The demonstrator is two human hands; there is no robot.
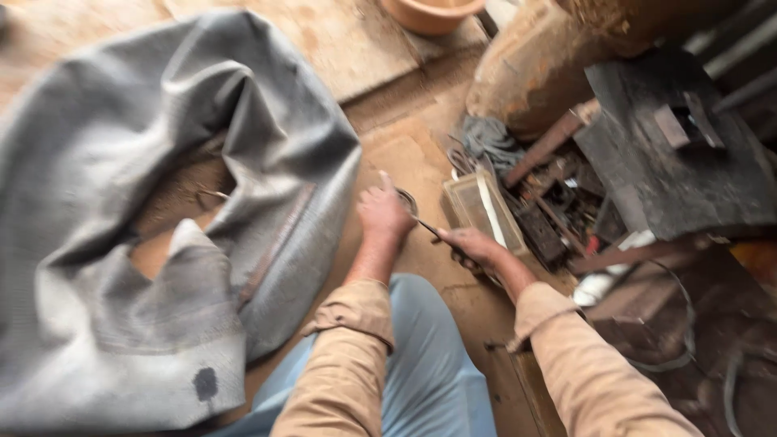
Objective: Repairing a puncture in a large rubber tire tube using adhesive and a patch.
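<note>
While both arms in tan sleeves reach forward, the left hand rests knuckles up on the floor, grip hidden. Right hand grasps a thin dark-handled tool pointing toward the left hand. Grey rubber sheet, crumpled, lies left of the hands. Tan rectangular box just beyond the right hand.

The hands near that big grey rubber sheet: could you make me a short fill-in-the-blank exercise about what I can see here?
1. The grey rubber sheet lies on the person's ____ side.
2. The right hand holds a thin, dark ____.
3. Both sleeves are ____ in colour.
4. The small tray of odds and ends sits just beyond the ____ hand; the left hand rests on the floor.

Missing words: left; tool; tan; right
</note>
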